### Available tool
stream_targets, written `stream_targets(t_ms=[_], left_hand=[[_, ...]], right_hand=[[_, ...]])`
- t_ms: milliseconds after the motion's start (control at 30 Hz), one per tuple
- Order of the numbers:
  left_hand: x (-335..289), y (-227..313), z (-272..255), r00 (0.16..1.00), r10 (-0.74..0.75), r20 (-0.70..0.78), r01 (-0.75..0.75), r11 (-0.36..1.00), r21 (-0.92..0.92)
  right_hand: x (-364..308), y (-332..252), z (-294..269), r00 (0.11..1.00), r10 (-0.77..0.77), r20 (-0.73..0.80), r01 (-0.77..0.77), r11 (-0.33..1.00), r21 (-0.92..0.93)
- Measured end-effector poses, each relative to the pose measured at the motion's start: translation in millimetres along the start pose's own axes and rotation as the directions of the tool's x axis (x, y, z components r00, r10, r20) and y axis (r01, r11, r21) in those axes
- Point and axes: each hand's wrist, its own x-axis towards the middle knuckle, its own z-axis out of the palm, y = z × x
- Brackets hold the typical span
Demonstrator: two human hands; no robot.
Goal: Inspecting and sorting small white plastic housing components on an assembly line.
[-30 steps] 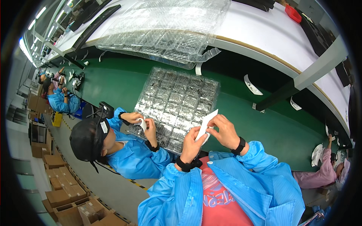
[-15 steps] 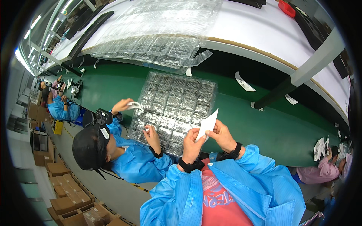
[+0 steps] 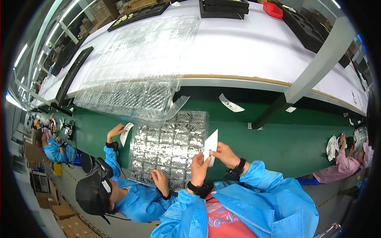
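Note:
A thin white card-like piece (image 3: 211, 143) with a pointed upper corner is held upright between my two hands. My left hand (image 3: 199, 169) pinches its lower left edge, fingers closed. From the right, my right hand (image 3: 225, 155) grips its lower right part between thumb and fingers. What is on its other face, if anything, is hidden. Just left of it, a transparent plastic tray (image 3: 164, 144) with many square compartments, holding shiny silvery contents, lies on the green bench (image 3: 274, 142).
Close on my left, a co-worker in blue (image 3: 137, 198) reaches over the tray, one hand holding a curved white piece (image 3: 126, 134). Stacked transparent trays (image 3: 131, 97) overhang the white upper shelf (image 3: 238, 51). A grey post (image 3: 317, 63) rises at right; a curved white part (image 3: 231, 103) lies beneath the shelf.
My view has shifted, showing more of the upper shelf. The white piece stands more upright in my hands. The co-worker's curved white piece has moved off the tray to its left.

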Motion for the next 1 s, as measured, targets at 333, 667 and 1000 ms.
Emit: stream_targets(t_ms=[333, 667, 1000], left_hand=[[18.3, -41.4, -19.3, 0.999, 0.035, -0.011, -0.035, 0.999, 0.002], [-15.0, -45.1, -43.7, 0.964, -0.218, -0.153, 0.202, 0.973, -0.113], [-1.2, -38.8, -28.3, 0.979, -0.201, -0.036, 0.199, 0.979, -0.040]], right_hand=[[319.8, -13.2, -148.8, 0.851, -0.519, 0.080, 0.286, 0.330, -0.900], [401.0, 17.3, -138.8, 0.843, -0.538, 0.010, 0.214, 0.318, -0.924], [330.5, 36.1, -203.2, 0.864, -0.493, -0.105, 0.023, 0.246, -0.969]])
